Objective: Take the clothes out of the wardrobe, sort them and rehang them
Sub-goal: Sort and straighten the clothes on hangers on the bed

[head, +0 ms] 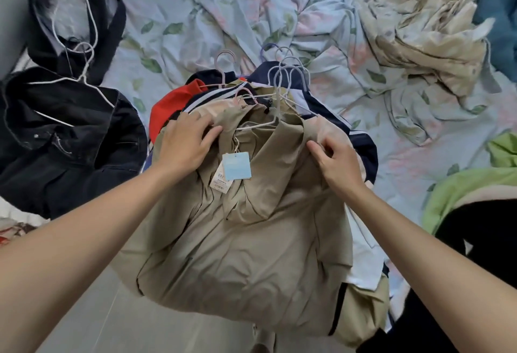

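Observation:
A khaki jacket (251,235) on a pale hanger tops a pile of hung clothes at the bed's edge, with a blue price tag (236,169) at its collar. My left hand (184,143) lies on its left shoulder, fingers spread and touching the cloth near the collar. My right hand (335,162) pinches the fabric at the right shoulder. Under the jacket lie a red garment (165,109) and a navy one with white stripes (358,131). Several hanger hooks (282,73) stick out at the pile's top.
Black garments (64,134) on white hangers lie at the left. A floral sheet (223,11) covers the bed, with a crumpled beige quilt (425,25) at the upper right. Green cloth (458,185) and black cloth (447,254) lie at the right. Grey floor (112,319) runs below.

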